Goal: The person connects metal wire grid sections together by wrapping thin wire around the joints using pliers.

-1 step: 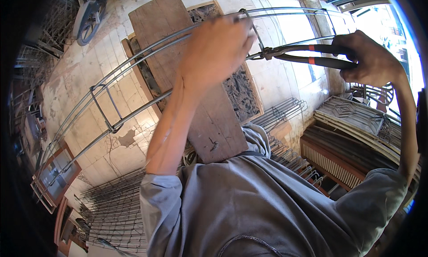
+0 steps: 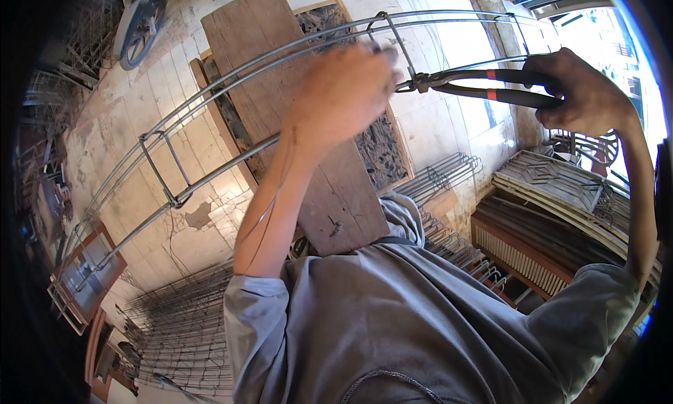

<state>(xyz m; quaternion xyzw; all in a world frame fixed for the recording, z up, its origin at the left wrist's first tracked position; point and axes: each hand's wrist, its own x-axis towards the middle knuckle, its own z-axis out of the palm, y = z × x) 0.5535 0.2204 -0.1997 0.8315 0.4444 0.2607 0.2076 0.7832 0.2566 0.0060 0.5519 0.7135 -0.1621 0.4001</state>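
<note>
A long frame of steel rods [image 2: 210, 167], with square wire ties along it, crosses in front of me from left to right. My right hand [image 2: 585, 96] is closed around the black, orange-banded handles of a pair of pincers [image 2: 466, 83]. Their jaws are at a corner joint where a square tie meets the near rod. Just left of that joint is my left hand [image 2: 347, 92], blurred, its fingers curled. From it a thin wire [image 2: 270, 206] trails back along my forearm. The fingertips are too smeared to show the wire's end.
A wooden plank [image 2: 343, 208] lies beneath the frame, across a wooden tray of dark scraps [image 2: 382, 141]. Bent rods [image 2: 442, 173] and stacked panels [image 2: 554, 180] lie at right. Wire mesh [image 2: 182, 348] is at lower left, a wheel [image 2: 139, 43] at far left.
My left hand has shifted slightly nearer, uncovering more of the square tie by the joint. The thin wire lies differently along my forearm. My right hand and the pincers have hardly moved.
</note>
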